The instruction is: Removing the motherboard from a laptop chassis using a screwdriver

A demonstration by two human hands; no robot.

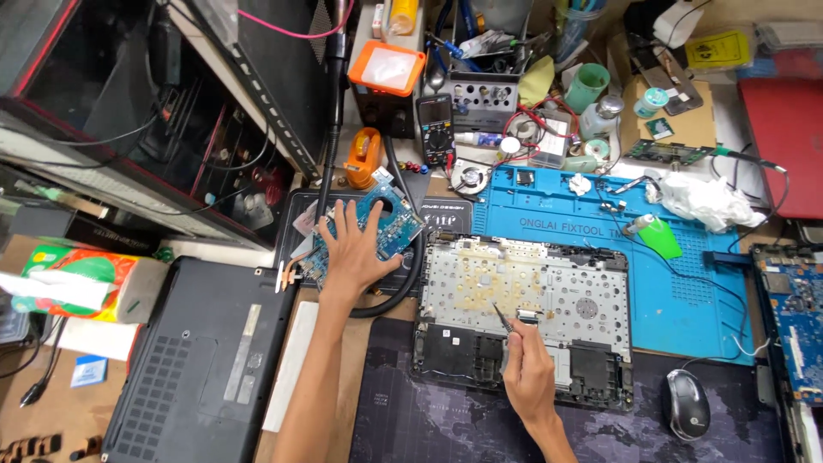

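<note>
Tissue box (73,283), green and orange, lies at the far left edge of the bench, below a dark open computer case (129,111). Just right of the box a closed black laptop (201,360) lies bottom side up. Beyond its top right corner the left hand (350,249) rests flat, fingers spread, on a blue circuit board (377,227) that lies on a small dark mat (441,214), with a thick black hose (411,270) curving round the board's right side. Behind the board stand an orange tape dispenser (364,159) and a black multimeter (435,129). Right of the hose, on a dark desk mat (429,420), lies an opened laptop shell (523,313), its silver keyboard backplate facing up and smeared with yellowish residue. The right hand (527,373) is over the shell's lower middle, fingers pinched shut on thin tweezers (504,319) whose tip touches the plate beside a small connector. The two hands are well apart, each on its own piece. Behind and to the right of the shell lies a blue work mat (686,300) carrying a crumpled white cloth (707,201) and a green plastic pick (662,238). A grey mouse (686,403) sits near the shell's lower right corner, and another blue board (793,317) lies at the right edge.
</note>
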